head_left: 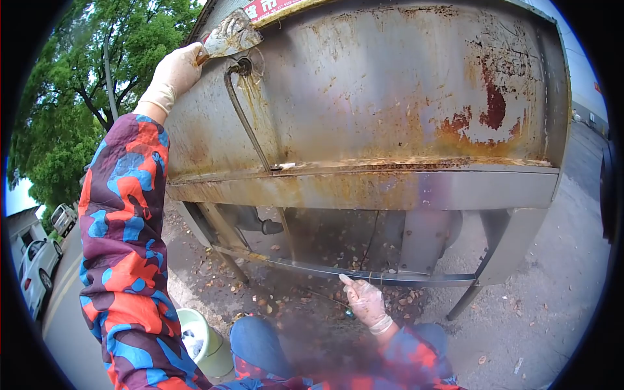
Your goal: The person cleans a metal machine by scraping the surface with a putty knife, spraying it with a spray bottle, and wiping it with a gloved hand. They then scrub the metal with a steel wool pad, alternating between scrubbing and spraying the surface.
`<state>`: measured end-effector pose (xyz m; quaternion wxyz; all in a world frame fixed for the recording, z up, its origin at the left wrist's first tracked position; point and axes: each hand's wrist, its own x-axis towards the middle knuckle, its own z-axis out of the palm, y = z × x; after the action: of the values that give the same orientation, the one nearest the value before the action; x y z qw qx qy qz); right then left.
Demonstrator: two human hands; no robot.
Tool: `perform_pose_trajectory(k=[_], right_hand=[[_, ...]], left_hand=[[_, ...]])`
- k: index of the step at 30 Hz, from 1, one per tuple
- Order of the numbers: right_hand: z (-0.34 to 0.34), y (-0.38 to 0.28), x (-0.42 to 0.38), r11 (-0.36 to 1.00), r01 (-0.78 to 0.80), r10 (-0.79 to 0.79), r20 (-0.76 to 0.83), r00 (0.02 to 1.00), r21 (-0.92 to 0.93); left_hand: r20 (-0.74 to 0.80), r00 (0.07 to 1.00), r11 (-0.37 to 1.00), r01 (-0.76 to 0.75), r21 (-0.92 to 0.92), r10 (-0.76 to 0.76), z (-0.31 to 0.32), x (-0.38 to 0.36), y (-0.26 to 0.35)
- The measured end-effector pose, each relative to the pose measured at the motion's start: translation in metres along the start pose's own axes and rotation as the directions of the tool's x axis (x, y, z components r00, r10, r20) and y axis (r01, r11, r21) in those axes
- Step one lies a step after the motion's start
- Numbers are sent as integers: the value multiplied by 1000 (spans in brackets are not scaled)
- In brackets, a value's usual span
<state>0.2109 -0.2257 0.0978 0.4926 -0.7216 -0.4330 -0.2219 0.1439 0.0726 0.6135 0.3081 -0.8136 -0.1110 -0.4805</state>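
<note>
Near left, I register a pale green bucket (218, 354). At near centre, my right hand (366, 303), gloved, is positioned at the lower rail (312, 268), fingers curled; I cannot tell whether it pinches anything. Beyond stands the rust-stained metal cabinet (364, 84). At its upper left, my gloved left hand (177, 71) grips the handle of the scraper (229, 35), blade beside the bent pipe (244, 120). Far left: white car (39, 268), trees (71, 71).

Red, blue and maroon patches pattern the sleeve (127, 253); orange-brown rust stains the grey metal panel (390, 84).
</note>
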Motion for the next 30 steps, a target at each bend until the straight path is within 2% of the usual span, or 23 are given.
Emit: perform_pose_trajectory(k=[4,10,12,16,18,20,22,24,26,28,29,30], right_hand=[[0,7,-1,998,-45,46,-22,999,34],[4,0,3,999,-21,22,-15,1000,30],[1,-2,3,999,-21,22,-18,1000,34],[1,6,2,998,-58,58,-12,998,32],[-1,3,3,998,-59,60,-10,998,37],[-3,-2,3,997,-65,65,-4,998,38],[-6,-4,5,997,-50,51,-5,999,51],[-8,4,3,999,-24,25,-38,999,28],[-6,8,2,1000,4,-4,-66,998,13],[-6,9,1,999,-39,40,-48,998,17],[-8,6,2,999,-39,40,-51,998,18],[-11,0,3,994,-102,101,27,994,26]], left_hand=[[18,999,1000,29,11,-29,1,-3,-11],[-41,998,998,-56,-23,55,4,2,3],[-30,999,999,-41,26,42,2,-2,-8],[21,1000,1000,4,4,-4,-2,-6,-10],[0,1000,1000,-18,-26,18,4,4,3],[-79,991,994,-107,-26,105,6,12,16],[-85,992,993,-96,-69,90,2,5,15],[10,1000,1000,-18,-13,19,2,-2,-3],[39,999,1000,18,-6,-17,3,-3,-13],[29,999,998,31,58,-32,-4,-2,2],[7,1000,1000,-12,8,11,-5,-1,11],[6,1000,1000,-15,9,15,-6,2,17]])
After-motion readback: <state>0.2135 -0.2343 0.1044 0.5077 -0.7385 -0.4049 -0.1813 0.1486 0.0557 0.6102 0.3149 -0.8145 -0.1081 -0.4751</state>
